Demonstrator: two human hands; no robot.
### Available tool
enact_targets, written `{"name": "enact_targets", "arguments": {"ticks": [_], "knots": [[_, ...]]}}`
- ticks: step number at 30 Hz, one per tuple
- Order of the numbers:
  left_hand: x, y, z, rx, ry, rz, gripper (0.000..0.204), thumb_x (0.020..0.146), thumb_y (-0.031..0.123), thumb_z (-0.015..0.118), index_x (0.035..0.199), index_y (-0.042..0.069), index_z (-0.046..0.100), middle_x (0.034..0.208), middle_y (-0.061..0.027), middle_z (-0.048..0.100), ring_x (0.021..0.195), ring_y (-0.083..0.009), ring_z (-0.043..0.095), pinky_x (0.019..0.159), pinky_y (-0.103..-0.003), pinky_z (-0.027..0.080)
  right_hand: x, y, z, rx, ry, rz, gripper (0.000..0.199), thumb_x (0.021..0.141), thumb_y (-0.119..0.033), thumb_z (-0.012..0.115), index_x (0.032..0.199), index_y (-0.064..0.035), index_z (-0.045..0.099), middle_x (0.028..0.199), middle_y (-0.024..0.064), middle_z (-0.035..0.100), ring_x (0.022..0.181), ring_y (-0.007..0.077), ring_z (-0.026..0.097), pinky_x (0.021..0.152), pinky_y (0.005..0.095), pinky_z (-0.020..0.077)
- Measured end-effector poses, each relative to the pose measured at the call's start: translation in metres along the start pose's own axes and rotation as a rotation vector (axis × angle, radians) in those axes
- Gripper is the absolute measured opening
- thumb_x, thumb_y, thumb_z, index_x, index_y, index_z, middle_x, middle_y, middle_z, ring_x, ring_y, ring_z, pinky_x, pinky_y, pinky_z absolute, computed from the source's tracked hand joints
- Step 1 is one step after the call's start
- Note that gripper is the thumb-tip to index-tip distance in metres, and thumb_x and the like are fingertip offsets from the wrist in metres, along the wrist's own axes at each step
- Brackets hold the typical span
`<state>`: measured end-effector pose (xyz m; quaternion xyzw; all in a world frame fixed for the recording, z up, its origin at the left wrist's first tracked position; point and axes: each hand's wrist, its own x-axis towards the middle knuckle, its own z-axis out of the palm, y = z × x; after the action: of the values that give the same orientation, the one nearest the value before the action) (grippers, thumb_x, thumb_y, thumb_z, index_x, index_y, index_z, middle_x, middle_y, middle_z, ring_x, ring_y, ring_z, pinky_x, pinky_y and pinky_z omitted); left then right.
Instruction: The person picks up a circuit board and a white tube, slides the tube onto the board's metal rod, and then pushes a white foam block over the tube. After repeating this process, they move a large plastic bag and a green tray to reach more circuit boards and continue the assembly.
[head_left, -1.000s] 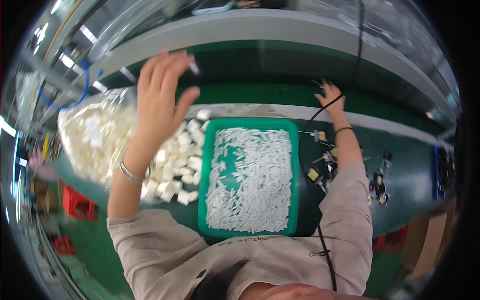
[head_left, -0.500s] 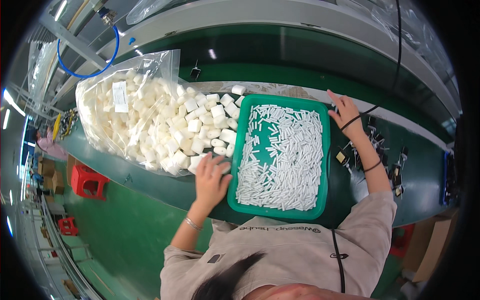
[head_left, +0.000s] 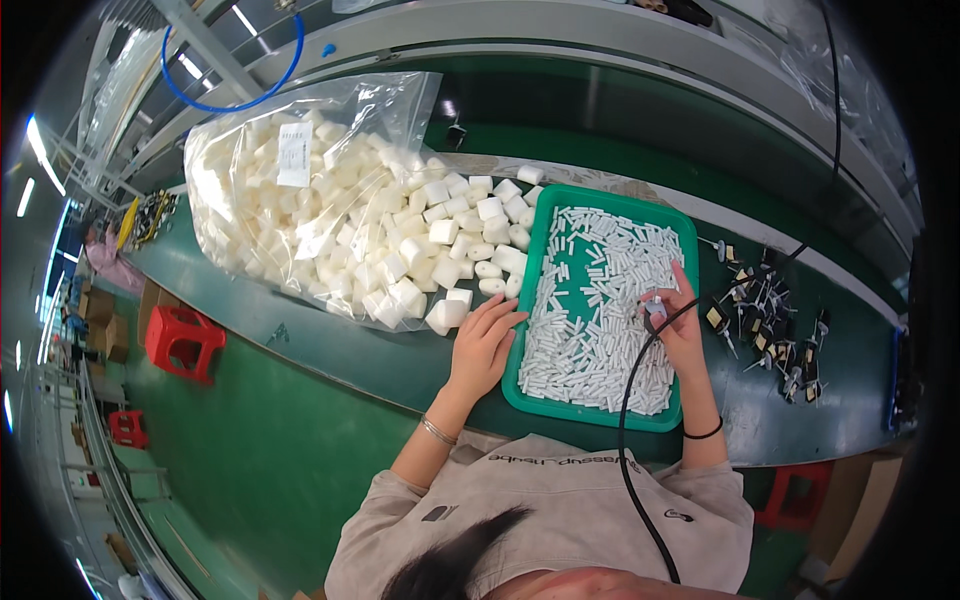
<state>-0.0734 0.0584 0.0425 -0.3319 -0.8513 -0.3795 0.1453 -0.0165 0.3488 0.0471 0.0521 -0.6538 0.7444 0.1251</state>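
A green tray (head_left: 512, 385) holds a great many short white tubes (head_left: 600, 345). Beside its left rim lies my left hand (head_left: 484, 348), fingers stretched out, fingertips at the rim and nothing visible in them. My right hand (head_left: 685, 325) is over the right side of the tray, thumb and fingers closed on a small grey-and-white piece (head_left: 655, 309) whose kind I cannot make out. A black cable (head_left: 632, 385) crosses in front of this hand and partly hides it. White foam plugs (head_left: 445, 232) spill from a big clear bag (head_left: 235, 215) left of the tray.
To the right of the tray, several black parts with pale leads (head_left: 765, 325) lie loosely piled on the green bench (head_left: 850, 410). Another small black part (head_left: 456, 134) lies behind the bag. Red stools (head_left: 185, 342) stand on the floor, and a blue hose (head_left: 235, 108) loops at upper left.
My right hand has come from beyond the tray's far right corner to over the tubes, now pinching a small piece. The whole view has shifted, and my left hand is still near the left rim.
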Motion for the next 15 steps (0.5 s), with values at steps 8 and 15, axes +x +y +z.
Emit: {"name": "enact_targets", "arguments": {"ticks": [8, 15], "knots": [[0.0031, -0.0022, 0.0015, 0.03, 0.04, -0.031, 0.025, 0.075, -0.001, 0.054, 0.097, 0.008, 0.061, 0.104, -0.0066, 0.061, 0.108, -0.0272, 0.051, 0.087, -0.036, 0.041, 0.0018, 0.0032, -0.0038, 0.018, 0.05, -0.048, 0.072, 0.083, -0.008, 0.059, 0.139, -0.0058, 0.014, 0.1, 0.0063, 0.057, 0.09, 0.0129, 0.054, 0.08, 0.0253, 0.0428], [0.0033, -0.0001, 0.0017, 0.121, 0.011, -0.006, 0.026, 0.075, 0.002, 0.054, 0.1, 0.01, 0.06, 0.106, -0.0037, 0.058, 0.108, -0.0242, 0.05, 0.085, -0.037, 0.041, 0.0036, 0.0001, -0.008, 0.107, 0.234, -0.112, 0.072, 0.085, -0.011, 0.057, 0.139, -0.0067, 0.01, 0.097, 0.0086, 0.059, 0.094, 0.0169, 0.056, 0.082, 0.0302, 0.0461]]}}
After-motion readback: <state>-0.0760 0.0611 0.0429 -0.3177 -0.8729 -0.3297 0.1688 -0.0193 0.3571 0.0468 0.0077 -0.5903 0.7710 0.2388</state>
